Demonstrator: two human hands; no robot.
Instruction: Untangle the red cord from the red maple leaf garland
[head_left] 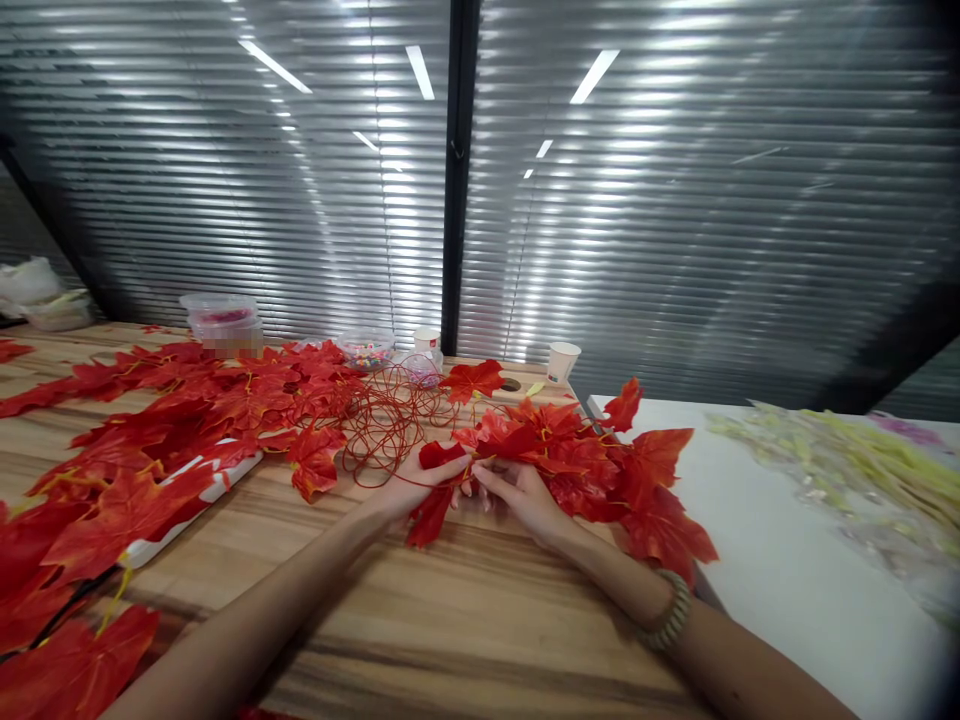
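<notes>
Both hands meet over the wooden table at a bunch of red artificial maple leaves (585, 470). My left hand (420, 482) is closed in a pinch, with a dark red leaf (430, 516) at its fingers. Close beside it, my right hand (525, 495) pinches the same bunch near its stems; the exact spot between the fingertips is too small to make out. A loose tangle of thin red cord (390, 415) lies just behind my left hand, and a strand of it runs toward the fingers. The leafy bunch spreads right, past the table's edge.
More red leaves (217, 390) cover the left of the wooden table (360, 620), partly over a white strip (195, 510). Plastic tubs (225, 318), a container of beads (366, 352) and paper cups (562, 362) stand behind. A white table (780, 540) on the right holds yellow pieces (862, 470).
</notes>
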